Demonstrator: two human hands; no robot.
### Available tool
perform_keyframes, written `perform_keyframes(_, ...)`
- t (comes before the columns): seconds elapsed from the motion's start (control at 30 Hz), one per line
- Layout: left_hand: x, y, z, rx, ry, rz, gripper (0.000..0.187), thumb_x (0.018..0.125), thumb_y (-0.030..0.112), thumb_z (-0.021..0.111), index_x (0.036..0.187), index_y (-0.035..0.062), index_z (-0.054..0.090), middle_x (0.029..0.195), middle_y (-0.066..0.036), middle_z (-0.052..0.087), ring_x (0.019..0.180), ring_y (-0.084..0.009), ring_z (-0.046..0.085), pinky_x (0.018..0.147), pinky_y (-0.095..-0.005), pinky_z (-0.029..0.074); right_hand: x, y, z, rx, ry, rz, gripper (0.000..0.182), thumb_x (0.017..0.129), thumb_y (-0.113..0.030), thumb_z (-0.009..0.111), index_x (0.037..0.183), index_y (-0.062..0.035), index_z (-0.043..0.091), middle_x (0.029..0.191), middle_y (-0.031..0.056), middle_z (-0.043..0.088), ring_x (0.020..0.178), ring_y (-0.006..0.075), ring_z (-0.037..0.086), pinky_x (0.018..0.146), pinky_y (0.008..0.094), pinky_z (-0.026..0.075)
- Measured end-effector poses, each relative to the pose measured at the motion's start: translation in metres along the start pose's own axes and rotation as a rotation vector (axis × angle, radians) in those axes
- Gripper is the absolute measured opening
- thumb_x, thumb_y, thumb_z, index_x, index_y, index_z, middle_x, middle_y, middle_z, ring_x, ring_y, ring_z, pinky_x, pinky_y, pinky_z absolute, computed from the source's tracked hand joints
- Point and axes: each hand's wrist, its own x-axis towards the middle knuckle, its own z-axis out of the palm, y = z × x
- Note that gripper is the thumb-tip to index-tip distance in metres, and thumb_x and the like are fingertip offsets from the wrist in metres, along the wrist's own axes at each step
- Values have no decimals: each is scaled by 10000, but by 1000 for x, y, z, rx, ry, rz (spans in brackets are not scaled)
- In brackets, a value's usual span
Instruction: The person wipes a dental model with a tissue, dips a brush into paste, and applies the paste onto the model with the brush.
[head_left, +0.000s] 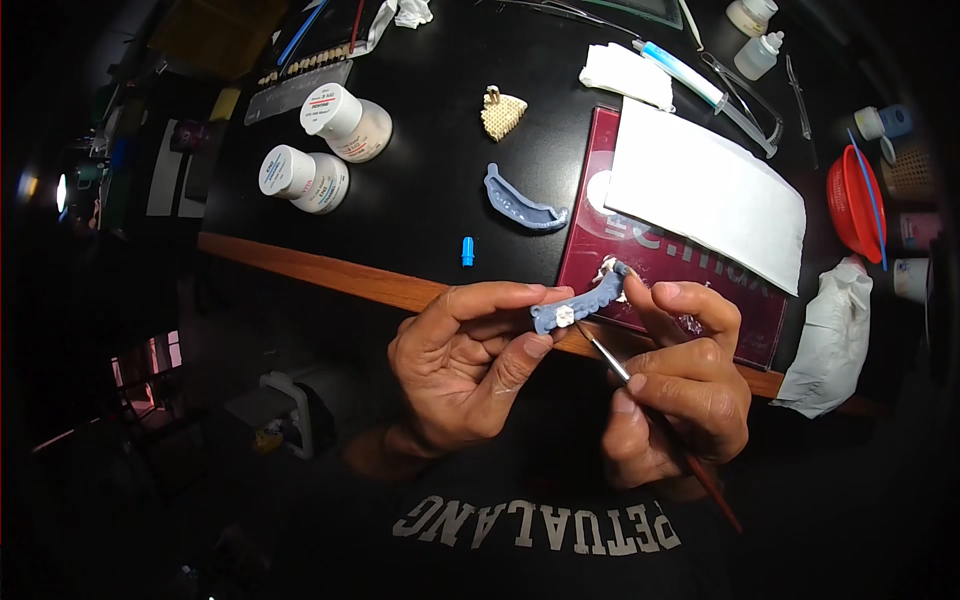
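Near the table's front edge my left hand (465, 365) pinches one end of a blue-grey silicone dental mould (596, 303) between thumb and fingers. A white tooth-shaped piece (565, 316) sits in the mould near that end. My right hand (690, 385) grips a thin brush (655, 405) with a metal ferrule and dark red handle, its dark tip right beside the white piece. The right index fingertip is at the mould's far end. Behind both hands lies a maroon slab (585, 250) with white smears on it.
A second blue-grey mould piece (515, 212), a blue cap (467, 251) and a beige honeycomb tray (503, 116) lie beyond my hands. Two powder bottles (360, 130) stand left. Folded white paper (710, 190) covers part of the slab. A syringe (685, 75), red bowl (852, 205) and tissue (832, 335) are right.
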Motion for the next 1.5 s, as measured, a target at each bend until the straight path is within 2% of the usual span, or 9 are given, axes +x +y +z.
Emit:
perform_keyframes(0.1, 2, -2, 2, -65, 12, 34, 284, 917, -91, 598, 1188, -102, 515, 1145, -270, 658, 1036, -221, 684, 923, -274, 561, -2, 4, 1, -1, 10, -33, 113, 780, 17, 709, 847, -5, 619, 770, 110, 637, 1106, 365, 592, 971, 503, 545)
perform_keyframes(0.2, 2, -1, 2, -55, 5, 34, 283, 916, -91, 600, 1187, -102, 516, 1148, -269, 657, 1038, -219, 683, 925, -272, 560, -1, 2, 1, -21, 1, -35, 109, 774, 18, 709, 843, -6, 628, 760, 108, 639, 1098, 367, 597, 970, 498, 546)
perform_keyframes(0.3, 2, 1, 0, 0, -16, 18, 296, 924, -42, 612, 1193, -82, 496, 1129, -292, 644, 1051, -271, 675, 931, -366, 578, 0, 1, 0, -62, -14, -42, 112, 771, 10, 721, 841, -10, 636, 754, 102, 642, 1091, 364, 604, 966, 492, 548)
perform_keyframes(0.6, 2, 2, 1, -7, -3, 6, 283, 922, -38, 618, 1178, -76, 503, 1108, -283, 655, 1024, -248, 682, 913, -340, 580, -1, 3, 1, -82, -14, -70, 131, 773, -14, 750, 854, -16, 646, 752, 96, 646, 1098, 355, 609, 962, 490, 549)
perform_keyframes(1.1, 2, 1, 1, -25, -9, 13, 284, 921, -44, 614, 1178, -82, 498, 1118, -293, 644, 1057, -269, 669, 940, -374, 572, -5, 6, 2, -50, 5, -66, 130, 756, -2, 738, 845, -10, 645, 753, 101, 652, 1079, 355, 613, 958, 508, 549)
perform_keyframes(1.5, 1, 0, -1, 5, -19, 16, 298, 925, -47, 603, 1200, -79, 494, 1141, -296, 636, 1046, -262, 677, 924, -346, 584, -3, 1, -1, -44, 4, -27, 110, 807, -24, 728, 839, -5, 625, 740, 103, 621, 1071, 353, 607, 976, 503, 539)
